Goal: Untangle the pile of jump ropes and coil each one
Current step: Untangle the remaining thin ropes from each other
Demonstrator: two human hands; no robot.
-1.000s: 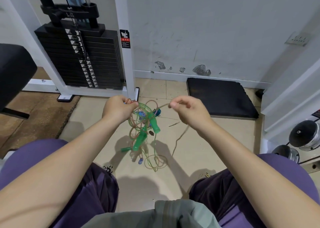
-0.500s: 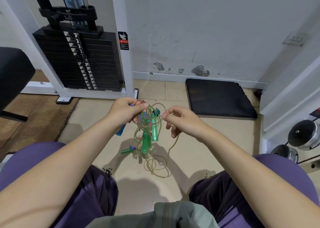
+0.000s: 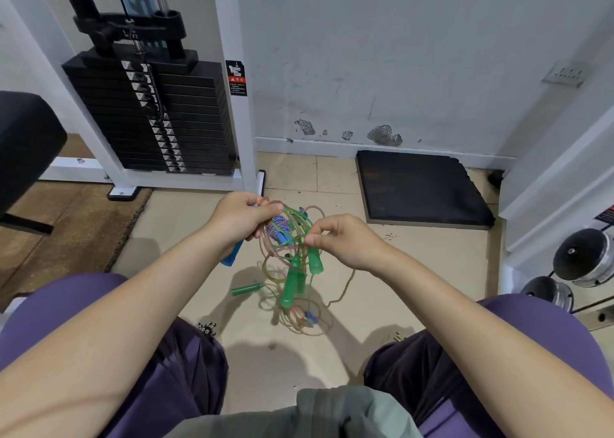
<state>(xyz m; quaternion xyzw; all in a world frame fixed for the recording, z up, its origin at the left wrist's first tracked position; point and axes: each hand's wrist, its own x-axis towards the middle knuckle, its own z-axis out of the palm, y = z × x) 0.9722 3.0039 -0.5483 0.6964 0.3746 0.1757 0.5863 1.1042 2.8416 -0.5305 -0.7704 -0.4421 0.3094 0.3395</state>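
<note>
Head view: ropes between both hands' fingers.

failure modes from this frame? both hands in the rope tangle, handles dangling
1. Right hand pinches a strand inside the tangle of ropes; pulling it against the left hand, which grips the bundle's top, could tighten knots.
2. Several green handles hang through loops; they may snag on a strand being drawn out.
3. Lower loops lie on the floor; lifting could drag them into new crossings.
</note>
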